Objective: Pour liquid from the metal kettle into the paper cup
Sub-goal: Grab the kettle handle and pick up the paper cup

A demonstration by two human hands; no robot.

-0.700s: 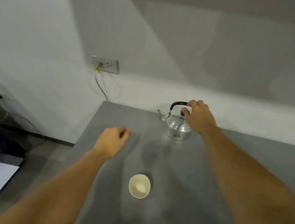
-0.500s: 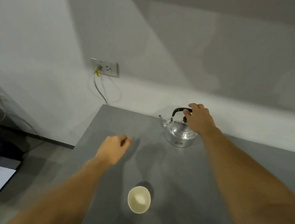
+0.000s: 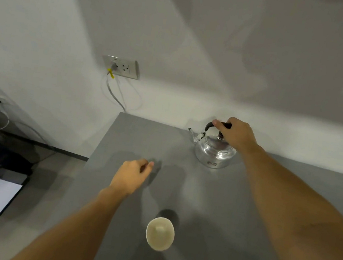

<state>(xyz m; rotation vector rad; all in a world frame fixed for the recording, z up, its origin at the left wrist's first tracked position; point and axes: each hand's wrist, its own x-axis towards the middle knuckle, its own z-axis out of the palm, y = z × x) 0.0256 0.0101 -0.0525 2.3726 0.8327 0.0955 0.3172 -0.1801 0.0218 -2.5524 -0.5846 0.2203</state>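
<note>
polished, mirror-bright metal on the kettle, catching pale reflections; matt black plastic-looking grip on its handle, wrapped by the right hand. smooth, matt off-white paper on the cup. smooth grey table top with a dull satin sheen. flat, matt painted wall. faintly glossy plastic-looking socket plate.
</note>
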